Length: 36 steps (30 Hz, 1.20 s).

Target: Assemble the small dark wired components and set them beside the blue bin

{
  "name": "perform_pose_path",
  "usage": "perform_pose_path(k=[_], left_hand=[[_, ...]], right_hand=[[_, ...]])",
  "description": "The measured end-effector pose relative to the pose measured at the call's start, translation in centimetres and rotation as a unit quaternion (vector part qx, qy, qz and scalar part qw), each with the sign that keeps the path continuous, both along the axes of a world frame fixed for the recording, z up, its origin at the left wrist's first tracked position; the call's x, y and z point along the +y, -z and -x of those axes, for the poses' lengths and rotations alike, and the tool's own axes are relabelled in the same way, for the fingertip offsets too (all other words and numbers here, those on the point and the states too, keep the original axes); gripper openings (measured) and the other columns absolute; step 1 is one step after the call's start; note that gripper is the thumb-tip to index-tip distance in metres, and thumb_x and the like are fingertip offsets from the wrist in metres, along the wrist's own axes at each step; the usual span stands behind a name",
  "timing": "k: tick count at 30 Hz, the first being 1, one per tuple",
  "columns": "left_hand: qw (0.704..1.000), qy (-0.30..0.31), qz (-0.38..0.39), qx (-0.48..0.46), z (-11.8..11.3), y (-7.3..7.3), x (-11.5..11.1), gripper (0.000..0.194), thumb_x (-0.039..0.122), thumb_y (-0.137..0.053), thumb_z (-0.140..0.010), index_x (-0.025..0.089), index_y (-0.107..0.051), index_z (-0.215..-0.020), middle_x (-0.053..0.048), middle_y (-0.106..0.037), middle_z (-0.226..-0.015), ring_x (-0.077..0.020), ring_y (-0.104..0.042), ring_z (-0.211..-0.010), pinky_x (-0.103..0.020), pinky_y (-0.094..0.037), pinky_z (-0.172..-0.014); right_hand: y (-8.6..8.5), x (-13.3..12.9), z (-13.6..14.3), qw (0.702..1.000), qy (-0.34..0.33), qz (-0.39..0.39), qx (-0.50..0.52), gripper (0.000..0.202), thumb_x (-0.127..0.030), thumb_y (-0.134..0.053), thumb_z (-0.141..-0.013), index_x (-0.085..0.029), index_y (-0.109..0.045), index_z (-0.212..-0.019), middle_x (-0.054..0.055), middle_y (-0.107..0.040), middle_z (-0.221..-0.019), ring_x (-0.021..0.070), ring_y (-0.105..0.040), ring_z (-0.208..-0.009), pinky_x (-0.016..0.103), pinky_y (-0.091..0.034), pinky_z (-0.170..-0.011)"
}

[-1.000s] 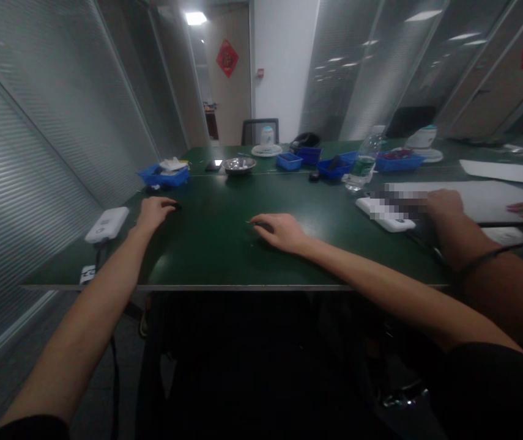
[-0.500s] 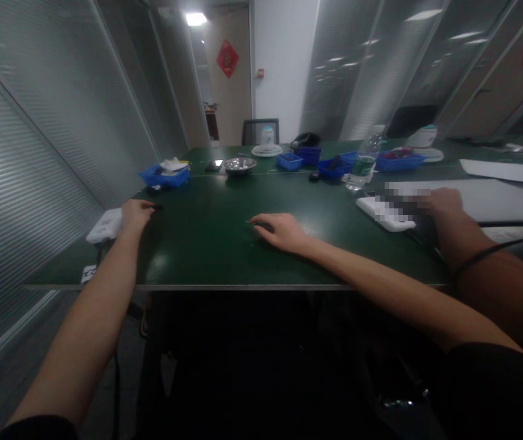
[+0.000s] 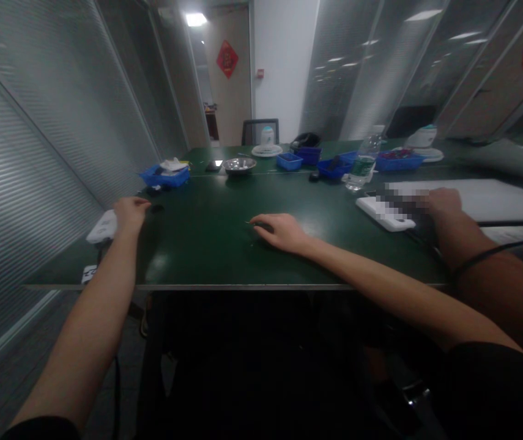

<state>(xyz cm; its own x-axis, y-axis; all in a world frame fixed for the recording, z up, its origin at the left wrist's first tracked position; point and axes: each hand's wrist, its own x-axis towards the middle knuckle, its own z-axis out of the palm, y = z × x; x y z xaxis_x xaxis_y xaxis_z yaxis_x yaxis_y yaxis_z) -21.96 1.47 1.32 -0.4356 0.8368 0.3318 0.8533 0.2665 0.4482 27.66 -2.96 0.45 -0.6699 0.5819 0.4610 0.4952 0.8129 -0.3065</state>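
Observation:
My left hand (image 3: pixel 131 212) is above the left part of the green table (image 3: pixel 197 244), its fingers pinched together at the edge of a small dark object (image 3: pixel 156 208). A white power strip (image 3: pixel 102 227) lies just left of that wrist. Near the middle of the table my right hand (image 3: pixel 282 232) rests with thumb and forefinger close together. A thin, small thing (image 3: pixel 248 222) pokes out from its fingertips, too small to name.
A blue basket (image 3: pixel 164 176), a metal bowl (image 3: pixel 239 166), more blue baskets (image 3: pixel 289 161) and a clear bottle (image 3: pixel 363 168) stand farther back. On the right, another person's hand (image 3: pixel 445 201) reaches over a white device (image 3: pixel 385 214) beside a grey-white board (image 3: pixel 495 198).
My left hand has shifted slightly left and up, showing more of the dark object. My right hand has stayed still. At the far right, a white strip behind the board is no longer seen.

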Motion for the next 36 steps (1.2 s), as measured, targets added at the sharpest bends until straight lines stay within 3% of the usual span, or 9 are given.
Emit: perform_pose_path(k=[7, 16, 26, 36], left_hand=[[0.999, -0.012, -0.009, -0.049, -0.3, 0.4, 0.7, 0.031, 0.016, -0.073, -0.095, 0.006, -0.074, -0.124, 0.002, -0.069, -0.076, -0.0145, -0.060, -0.080, -0.025, -0.045, -0.085], [0.999, -0.002, -0.032, -0.040, -1.6, 0.3, 0.5, 0.025, 0.024, -0.074, -0.097, 0.008, -0.077, -0.116, 0.005, -0.065, -0.070, -0.0145, -0.057, -0.082, -0.025, -0.041, -0.087], [0.997, -0.017, -0.017, -0.080, -1.4, 0.9, 0.5, 0.025, 0.027, -0.078, -0.095, 0.012, -0.079, -0.115, 0.006, -0.066, -0.069, -0.0135, -0.056, -0.076, -0.025, -0.041, -0.082], [0.983, -0.074, -0.035, -0.162, -1.1, 1.4, 1.1, 0.030, 0.025, -0.084, -0.087, 0.009, -0.080, -0.112, 0.004, -0.065, -0.066, -0.0152, -0.056, -0.075, -0.027, -0.042, -0.076]], right_hand=[[0.1, 0.2, 0.0, 1.000, -0.003, -0.005, -0.005, 0.033, -0.035, -0.056, -0.107, -0.023, -0.070, -0.134, 0.006, -0.078, -0.126, 0.0236, -0.075, -0.106, 0.037, -0.056, -0.092], [0.1, 0.3, 0.0, 1.000, -0.013, -0.004, -0.006, 0.033, -0.035, -0.055, -0.108, -0.022, -0.069, -0.135, 0.006, -0.077, -0.127, 0.0233, -0.074, -0.106, 0.037, -0.056, -0.092], [0.3, 0.3, 0.0, 1.000, -0.014, -0.007, -0.005, 0.033, -0.035, -0.055, -0.108, -0.022, -0.069, -0.135, 0.007, -0.077, -0.125, 0.0231, -0.075, -0.105, 0.037, -0.055, -0.091], [0.5, 0.6, 0.0, 1.000, -0.009, -0.014, -0.015, 0.034, -0.036, -0.055, -0.108, -0.022, -0.070, -0.134, 0.006, -0.078, -0.126, 0.0236, -0.075, -0.105, 0.036, -0.055, -0.091]])
